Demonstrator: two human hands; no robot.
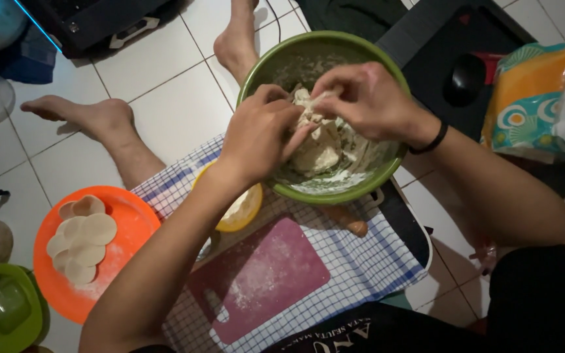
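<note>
You're sitting on a white tiled floor (165, 98), a blue checked cloth (361, 261) spread before you. On it lies a floured maroon cutting board (263, 274), with a yellow bowl (246, 212) just behind. An orange plate (125, 229) of dough rounds (83, 238) sits left. Inside the green bowl (308, 193), your left hand (259, 134) and right hand (367, 98) both pinch the dough (318, 147).

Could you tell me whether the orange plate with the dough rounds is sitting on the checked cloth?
No, the orange plate rests on the white tiled floor, just left of the checked cloth.
</note>
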